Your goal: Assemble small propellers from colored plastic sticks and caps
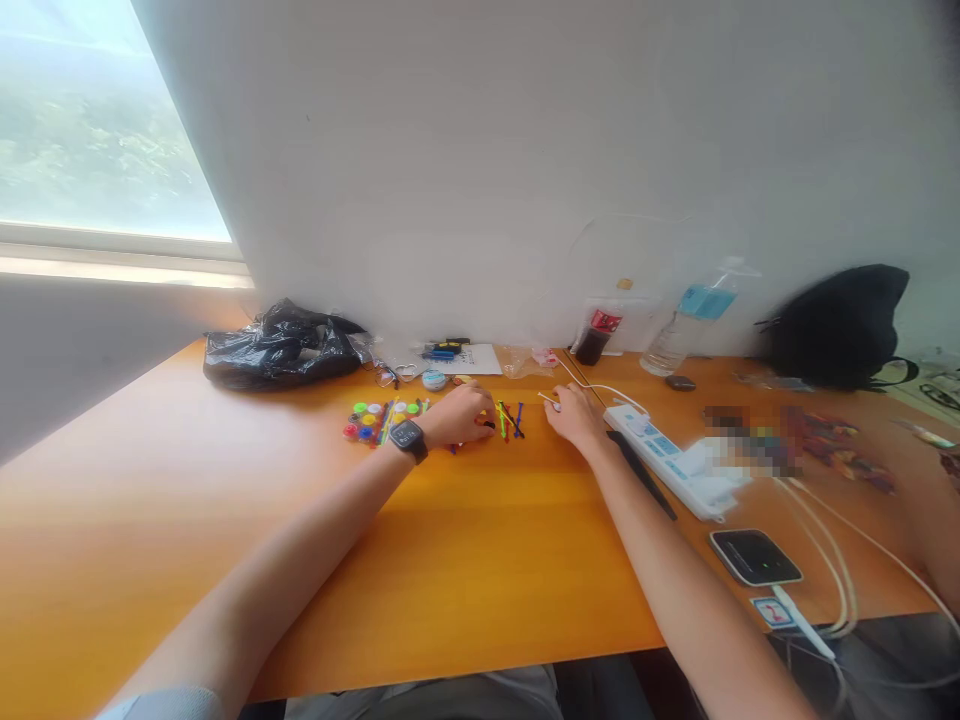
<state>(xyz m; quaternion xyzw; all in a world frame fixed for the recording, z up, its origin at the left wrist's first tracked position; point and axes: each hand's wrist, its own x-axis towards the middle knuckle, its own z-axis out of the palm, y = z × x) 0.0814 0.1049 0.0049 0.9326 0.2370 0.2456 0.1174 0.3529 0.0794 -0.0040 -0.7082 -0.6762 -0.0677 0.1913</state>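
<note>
My left hand [463,412], with a black watch [407,438] on its wrist, reaches over a group of small coloured pieces. Its fingers are curled down and a small dark bit shows at their tips; what they hold is hidden. Round coloured caps [369,420] in green, yellow, red, blue and white lie in rows left of that hand. Between my hands, thin coloured sticks [511,420] in yellow, green, red and dark blue lie on the table. My right hand [576,412] is closed in a pinch on a short, thin white stick [547,399].
A black plastic bag [281,350] lies at back left. Behind my hands are paper [480,358] and a cola bottle [598,336]; a water bottle [679,325] leans right. A white power strip [664,455] and a cabled device [755,557] lie beside my right arm.
</note>
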